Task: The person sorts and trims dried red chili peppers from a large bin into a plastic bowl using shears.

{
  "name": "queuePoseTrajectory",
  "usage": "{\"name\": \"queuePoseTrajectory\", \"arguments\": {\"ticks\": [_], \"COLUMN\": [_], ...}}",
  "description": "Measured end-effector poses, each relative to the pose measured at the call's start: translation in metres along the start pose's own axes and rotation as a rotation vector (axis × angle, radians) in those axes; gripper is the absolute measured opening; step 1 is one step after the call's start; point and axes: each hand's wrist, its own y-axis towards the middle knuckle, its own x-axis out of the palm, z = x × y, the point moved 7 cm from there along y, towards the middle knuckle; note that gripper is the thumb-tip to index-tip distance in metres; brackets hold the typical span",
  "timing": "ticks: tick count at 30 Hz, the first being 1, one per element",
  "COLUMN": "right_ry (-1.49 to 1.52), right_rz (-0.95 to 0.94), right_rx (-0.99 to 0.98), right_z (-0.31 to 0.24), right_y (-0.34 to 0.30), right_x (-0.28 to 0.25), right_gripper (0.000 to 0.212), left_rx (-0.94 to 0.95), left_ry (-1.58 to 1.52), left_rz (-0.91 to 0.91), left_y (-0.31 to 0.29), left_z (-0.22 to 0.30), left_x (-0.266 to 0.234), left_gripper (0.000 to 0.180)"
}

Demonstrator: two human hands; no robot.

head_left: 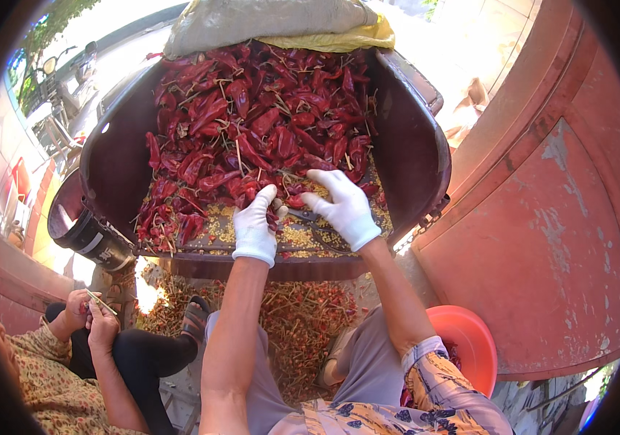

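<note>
Both my hands wear white gloves and work over the near part of a dark maroon cart bed (415, 163) heaped with dried red chili peppers (252, 116). My left hand (255, 226) is closed on a dried red chili pepper (273, 217), which the fingers partly hide. Just to its right, my right hand (345, 209) has thumb and fingers apart, close to another red pepper (295, 201). A pair of scissors (303, 214) lies beneath the right hand, dark and partly covered. Yellow seeds (226, 223) are scattered across the bed's near floor.
A black bucket (92, 243) stands left of the cart. At lower left, a seated person's hands (92, 315) hold a thin object. An orange-red basin (473, 344) sits by my right leg. Stems and scraps (288, 319) cover the ground; a red metal panel (527, 254) stands right.
</note>
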Motion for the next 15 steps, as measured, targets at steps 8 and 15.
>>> {"name": "queuePoseTrajectory", "arguments": {"ticks": [8, 15], "right_ry": [0.121, 0.719], "right_rz": [0.137, -0.113], "right_rx": [-0.022, 0.251], "right_z": [-0.017, -0.029], "right_y": [0.001, -0.002], "right_x": [0.001, 0.007], "right_gripper": [0.019, 0.014], "left_rx": [0.075, 0.063], "left_ry": [0.186, 0.139], "left_rz": [-0.101, -0.27], "left_y": [-0.013, -0.019], "left_z": [0.007, 0.009], "left_x": [0.011, 0.022], "left_gripper": [0.02, 0.008]}}
